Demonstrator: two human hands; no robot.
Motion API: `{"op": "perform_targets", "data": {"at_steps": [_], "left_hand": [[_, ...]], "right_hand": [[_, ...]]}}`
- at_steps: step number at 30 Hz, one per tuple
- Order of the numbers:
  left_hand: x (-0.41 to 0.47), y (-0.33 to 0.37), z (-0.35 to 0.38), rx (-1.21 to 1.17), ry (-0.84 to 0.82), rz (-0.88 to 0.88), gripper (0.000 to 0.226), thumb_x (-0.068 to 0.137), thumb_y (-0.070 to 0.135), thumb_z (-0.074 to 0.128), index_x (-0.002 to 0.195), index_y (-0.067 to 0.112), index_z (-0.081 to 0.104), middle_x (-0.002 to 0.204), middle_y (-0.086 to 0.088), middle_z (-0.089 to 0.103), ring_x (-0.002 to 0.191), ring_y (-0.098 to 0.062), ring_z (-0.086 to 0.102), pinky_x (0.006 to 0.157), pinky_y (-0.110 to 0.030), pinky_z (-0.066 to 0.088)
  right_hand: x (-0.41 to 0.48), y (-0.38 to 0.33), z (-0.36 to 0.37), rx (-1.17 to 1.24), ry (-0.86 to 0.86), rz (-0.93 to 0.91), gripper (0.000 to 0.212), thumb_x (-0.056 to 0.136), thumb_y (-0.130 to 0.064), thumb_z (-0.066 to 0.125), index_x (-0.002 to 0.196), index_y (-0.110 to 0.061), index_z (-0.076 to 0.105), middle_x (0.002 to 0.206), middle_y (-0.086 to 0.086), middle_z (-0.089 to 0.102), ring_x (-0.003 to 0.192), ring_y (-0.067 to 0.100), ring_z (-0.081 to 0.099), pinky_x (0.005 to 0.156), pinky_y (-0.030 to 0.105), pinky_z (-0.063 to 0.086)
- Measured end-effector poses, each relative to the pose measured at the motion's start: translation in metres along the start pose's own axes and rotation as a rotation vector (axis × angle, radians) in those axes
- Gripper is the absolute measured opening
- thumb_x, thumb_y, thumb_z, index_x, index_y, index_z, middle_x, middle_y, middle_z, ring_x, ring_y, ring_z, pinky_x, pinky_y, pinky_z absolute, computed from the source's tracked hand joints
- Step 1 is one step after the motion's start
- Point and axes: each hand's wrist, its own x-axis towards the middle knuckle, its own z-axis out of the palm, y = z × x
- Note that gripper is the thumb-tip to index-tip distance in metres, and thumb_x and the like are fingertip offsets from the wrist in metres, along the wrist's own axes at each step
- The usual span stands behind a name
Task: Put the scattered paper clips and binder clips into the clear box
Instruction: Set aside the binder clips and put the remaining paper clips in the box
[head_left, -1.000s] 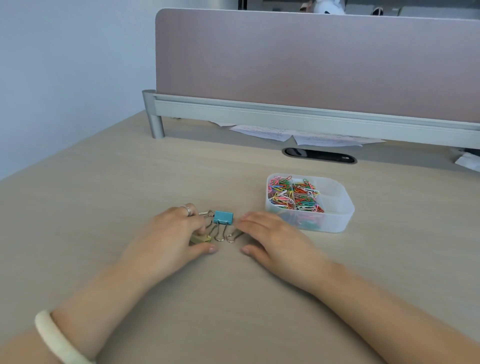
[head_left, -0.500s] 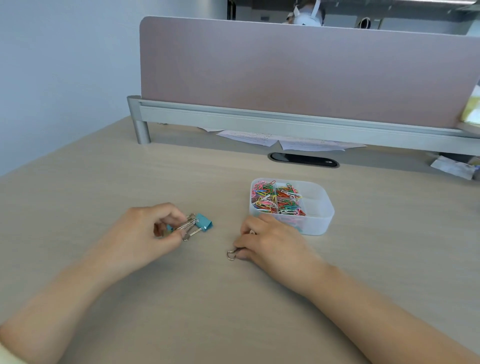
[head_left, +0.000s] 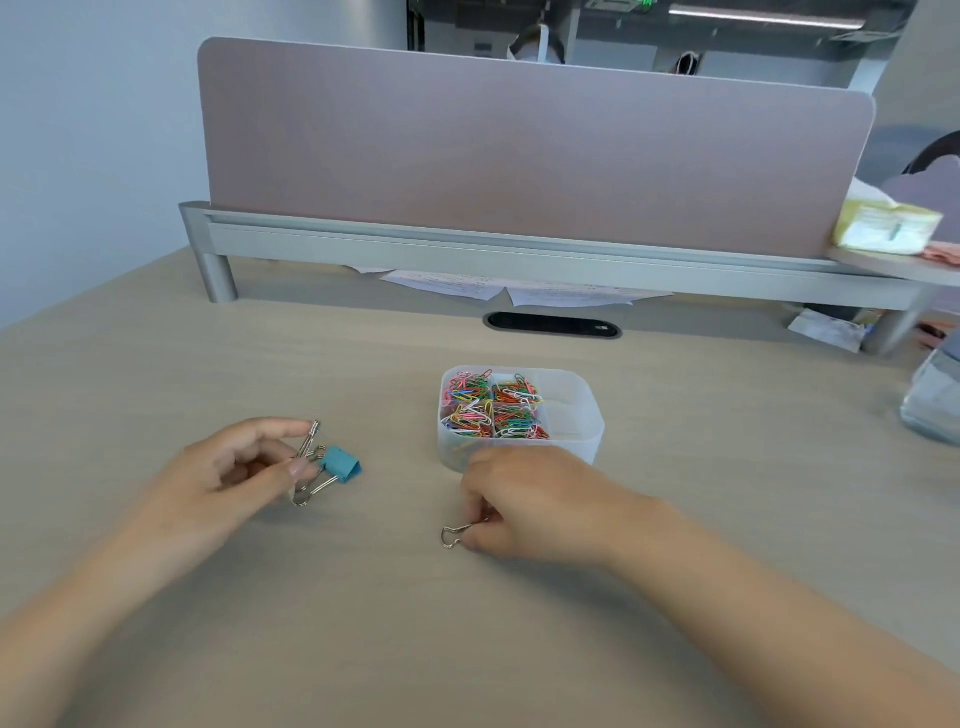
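A clear box (head_left: 571, 415) with dividers stands mid-desk; its left compartments hold several coloured paper clips (head_left: 491, 405), its right side looks bare. My left hand (head_left: 228, 478) pinches the silver wire handles of a blue binder clip (head_left: 340, 464), whose body points right, just above the desk. My right hand (head_left: 540, 499), just in front of the box, is curled round a binder clip (head_left: 457, 535); only its silver wire loop sticks out to the left, low over the desk.
A pink partition (head_left: 519, 150) on a grey rail closes the desk's far side, with papers (head_left: 514, 291) under it and a cable slot (head_left: 553, 325) in front. A glass jar (head_left: 935, 400) stands at the right edge. A tissue pack (head_left: 883, 228) lies on a shelf.
Both hands have drawn apart from the middle, each with a binder clip. The left moved left with the blue one; the right stayed near the box front.
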Motion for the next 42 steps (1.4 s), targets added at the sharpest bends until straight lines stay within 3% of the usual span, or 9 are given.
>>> {"op": "perform_targets", "data": {"at_steps": [3,8,15,19,22,24,28,33,42], "left_hand": [[-0.002,0.001,0.002,-0.065,-0.030,0.007,0.021,0.074,0.029,0.065,0.091,0.041,0.064,0.084,0.003,0.072,0.076,-0.007,0.063,0.065,-0.014,0.052],[0.000,0.001,0.009,-0.132,-0.057,-0.013,0.034,0.072,0.018,0.057,0.100,0.035,0.059,0.084,-0.001,0.073,0.074,-0.012,0.064,0.063,-0.016,0.054],[-0.003,0.007,0.031,-0.183,-0.088,-0.059,0.040,0.070,0.021,0.044,0.107,0.026,0.058,0.082,-0.004,0.072,0.072,-0.013,0.064,0.060,-0.021,0.056],[-0.006,0.015,0.051,-0.195,-0.118,-0.061,0.034,0.076,0.017,0.046,0.107,0.024,0.059,0.079,-0.007,0.071,0.064,-0.023,0.062,0.055,-0.023,0.053],[-0.006,0.020,0.063,-0.226,-0.150,-0.091,0.030,0.092,0.002,0.043,0.108,0.022,0.059,0.074,-0.006,0.070,0.058,-0.018,0.061,0.052,-0.021,0.050],[-0.004,0.025,0.067,-0.296,-0.173,-0.120,0.024,0.089,0.013,0.051,0.110,0.022,0.059,0.073,-0.005,0.070,0.060,-0.017,0.061,0.052,-0.021,0.050],[0.003,0.033,0.071,-0.408,-0.237,-0.175,0.083,0.039,0.058,0.081,0.110,0.022,0.061,0.081,-0.010,0.071,0.071,-0.021,0.067,0.055,-0.021,0.052],[0.014,0.045,0.074,-0.353,-0.122,-0.172,0.014,0.083,0.012,0.056,0.094,0.006,0.063,0.068,-0.014,0.070,0.064,-0.023,0.068,0.051,-0.023,0.054],[0.049,0.084,0.090,-0.065,-0.124,0.035,0.013,0.074,0.029,0.067,0.065,0.019,0.069,0.070,0.002,0.070,0.059,-0.004,0.053,0.050,-0.006,0.036]], "right_hand": [[-0.005,0.004,-0.006,0.133,-0.147,0.080,0.020,0.083,-0.033,0.059,0.084,-0.013,0.065,0.082,0.001,0.070,0.077,0.016,0.061,0.072,0.035,0.052],[-0.009,0.006,-0.013,0.213,-0.236,0.119,0.019,0.084,-0.022,0.059,0.098,-0.010,0.062,0.089,0.007,0.070,0.078,0.020,0.059,0.061,0.027,0.044],[-0.010,0.007,-0.016,0.059,-0.237,0.112,0.022,0.073,-0.007,0.055,0.092,-0.001,0.065,0.084,0.013,0.069,0.077,0.024,0.060,0.048,0.024,0.035],[-0.018,0.034,-0.049,0.314,-0.029,0.194,0.011,0.079,-0.012,0.058,0.082,-0.020,0.065,0.065,-0.013,0.059,0.057,-0.006,0.053,0.054,0.014,0.039],[-0.023,0.072,-0.074,0.505,0.193,0.292,0.009,0.081,-0.009,0.063,0.078,-0.016,0.067,0.056,-0.013,0.064,0.050,-0.006,0.056,0.048,0.011,0.041],[-0.018,0.100,-0.080,0.515,0.358,0.352,0.010,0.083,-0.007,0.061,0.084,-0.011,0.069,0.054,-0.014,0.065,0.048,-0.007,0.057,0.046,0.008,0.041],[0.010,0.136,-0.069,0.471,0.372,0.366,0.012,0.085,-0.007,0.059,0.093,-0.010,0.068,0.076,0.006,0.068,0.053,-0.003,0.059,0.057,0.017,0.048],[0.035,0.151,-0.046,0.447,0.299,0.331,0.007,0.079,-0.007,0.067,0.084,-0.011,0.062,0.068,0.000,0.065,0.048,-0.007,0.056,0.073,0.030,0.049],[0.049,0.161,-0.022,0.535,0.420,0.277,0.001,0.076,-0.013,0.071,0.077,-0.012,0.071,0.081,-0.004,0.063,0.066,0.004,0.053,0.065,0.013,0.043]]}}
